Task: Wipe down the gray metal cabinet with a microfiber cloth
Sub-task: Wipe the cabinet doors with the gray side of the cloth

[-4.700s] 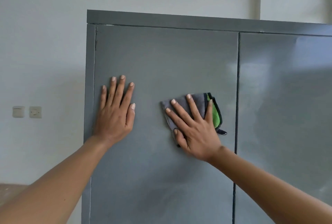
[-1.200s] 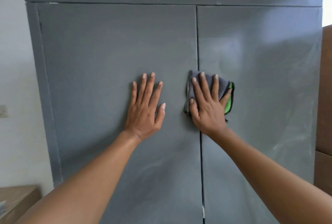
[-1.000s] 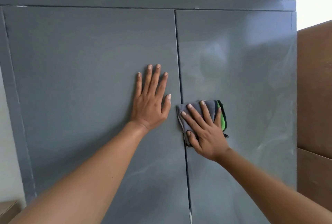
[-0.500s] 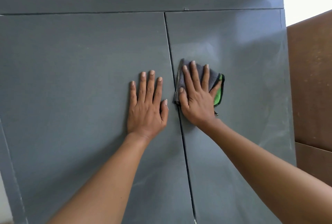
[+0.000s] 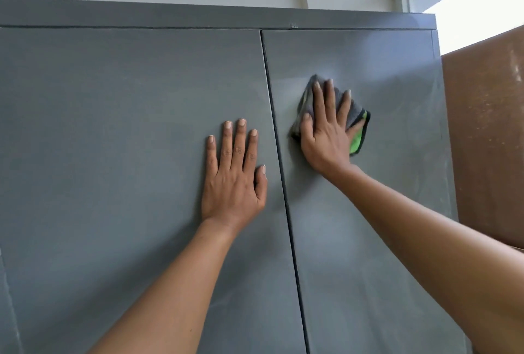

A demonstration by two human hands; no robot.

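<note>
My right hand (image 5: 326, 140) has slid the microfiber cloth (image 5: 355, 123) right of the door seam (image 5: 279, 155), fingers flat on it; unwiped door lies rightward. My left hand (image 5: 234, 180) braces, fingers spread flat.

The gray metal cabinet (image 5: 127, 126) fills the view, its two closed doors meeting at a dark vertical seam right of centre under a flat top rail. Flat against the left door lies the left hand (image 5: 232, 180), fingers straight, beside the seam. On the right door the folded gray-and-green microfiber cloth (image 5: 355, 126) lies under the spread right hand (image 5: 326, 140).
</note>
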